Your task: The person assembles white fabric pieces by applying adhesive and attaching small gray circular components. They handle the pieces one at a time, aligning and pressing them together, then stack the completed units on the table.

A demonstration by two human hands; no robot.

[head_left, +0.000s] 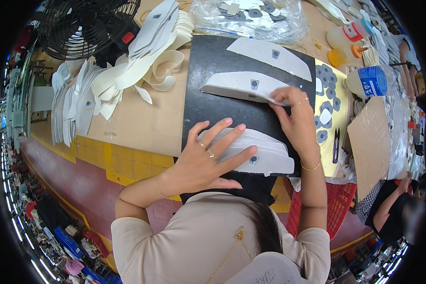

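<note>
My left hand point(204, 158) lies with its fingers spread over a stack of curved white fabric panels point(277, 163) at the near edge of a black mat point(194, 106). My right hand point(296, 118) pinches the right end of another white panel point(232, 84) in the middle of the mat. That panel's near edge is slightly raised, and a small grey patch sits at its middle. Farther back, a similar panel point(255, 51) lies flat, also with a grey patch.
Right of the mat, a yellow board point(333, 83) carries several grey patches and a pair of thread snips point(336, 146). Bottles, including one with a blue label point(371, 81), stand beyond. A black fan point(87, 21), panel stacks point(83, 104) and a plastic bag point(288, 26) occupy the left and back.
</note>
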